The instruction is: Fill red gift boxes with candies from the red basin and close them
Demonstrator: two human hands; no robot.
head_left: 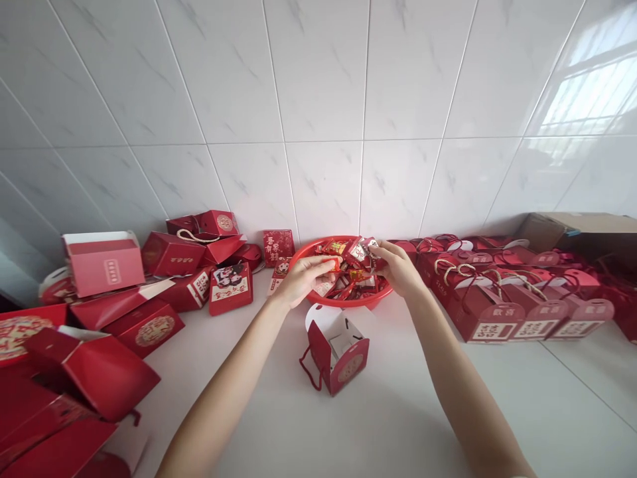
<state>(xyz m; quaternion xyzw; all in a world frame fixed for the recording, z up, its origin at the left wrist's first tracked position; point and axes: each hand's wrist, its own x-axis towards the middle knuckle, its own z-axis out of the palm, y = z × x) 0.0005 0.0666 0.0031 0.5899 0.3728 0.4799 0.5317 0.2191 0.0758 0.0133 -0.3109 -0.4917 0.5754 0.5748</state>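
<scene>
One glossy orange-red packet (pixel 333 264) is pinched by the left hand (pixel 304 279), fingers closed; the right hand (pixel 397 265) grips one red-and-white packet (pixel 359 251); both are over one round plastic basin (pixel 365 301). Nearer, one open cardboard box (pixel 352 366) stands on the smooth bench (pixel 398 411).

Open red box (pixel 344 372), wrapped packets (pixel 356 274) in basin (pixel 355 302)
</scene>
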